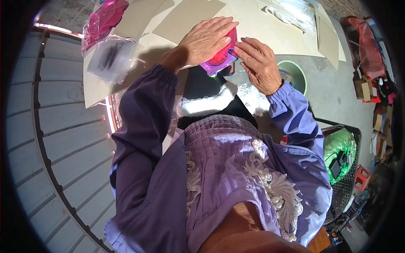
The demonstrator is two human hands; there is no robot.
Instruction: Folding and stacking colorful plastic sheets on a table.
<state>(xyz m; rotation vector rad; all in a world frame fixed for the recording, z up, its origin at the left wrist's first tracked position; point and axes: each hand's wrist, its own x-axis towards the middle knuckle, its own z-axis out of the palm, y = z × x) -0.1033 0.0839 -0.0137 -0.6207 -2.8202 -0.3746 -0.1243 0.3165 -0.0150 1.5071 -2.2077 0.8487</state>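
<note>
A shiny pink and purple packet lies at the near edge of the pale table, its upper part covered by my left hand. Stretched nearly flat, my left hand rests over it with the fingers pointing right. From the right side, my right hand pinches the packet's right edge between its fingertips. The underside of the packet is hidden. Below it, dark cloth and a sunlit white fringed piece lie over my lap.
Flat grey-beige cards lie on the table. Clear plastic sleeves and a magenta wrapped bundle sit left; clear film lies far right. Right of my arm stand a pale green bucket and a black basket with a green bag.
</note>
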